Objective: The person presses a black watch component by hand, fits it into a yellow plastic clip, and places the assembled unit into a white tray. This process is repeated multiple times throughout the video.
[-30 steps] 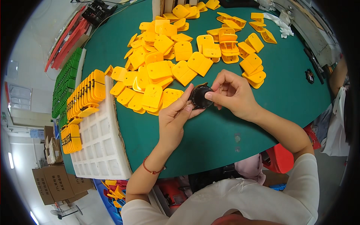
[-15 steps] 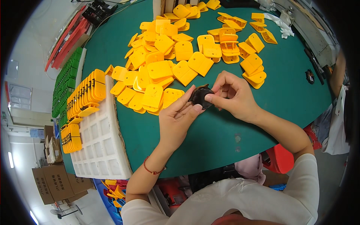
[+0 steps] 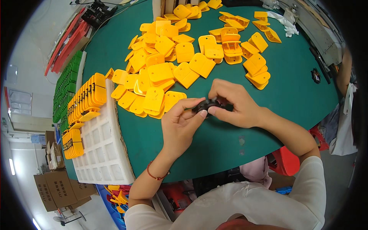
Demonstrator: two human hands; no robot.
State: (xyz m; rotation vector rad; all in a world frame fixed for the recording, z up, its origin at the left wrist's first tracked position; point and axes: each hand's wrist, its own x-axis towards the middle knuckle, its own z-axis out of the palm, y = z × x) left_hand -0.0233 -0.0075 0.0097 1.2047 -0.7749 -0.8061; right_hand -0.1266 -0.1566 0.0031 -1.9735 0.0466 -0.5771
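Note:
A small, round black part (image 3: 206, 106) is pinched between my two hands above the green table, tilted so its edge shows. My left hand (image 3: 180, 124), with a red bracelet at the wrist, closes thumb and fingers on its left side. The right hand (image 3: 238, 106) grips its right side with thumb and curled fingers, which partly hide it. What exactly the part is cannot be made out. Just beyond my left hand lies a large loose pile of yellow plastic clips (image 3: 161, 73), flat with rounded ends and small holes.
A white foam tray (image 3: 101, 147) at left carries rows of yellow clips (image 3: 90, 94) with black pieces; green clips (image 3: 67, 86) stand behind. A small black part (image 3: 316, 76) lies at the table's right. Near it are a white cloth (image 3: 285, 23) and a red stool (image 3: 285, 161).
The black part has turned from showing its round face to nearly edge-on. My right hand has rotated and moved slightly downward, its fingers now curled over the part.

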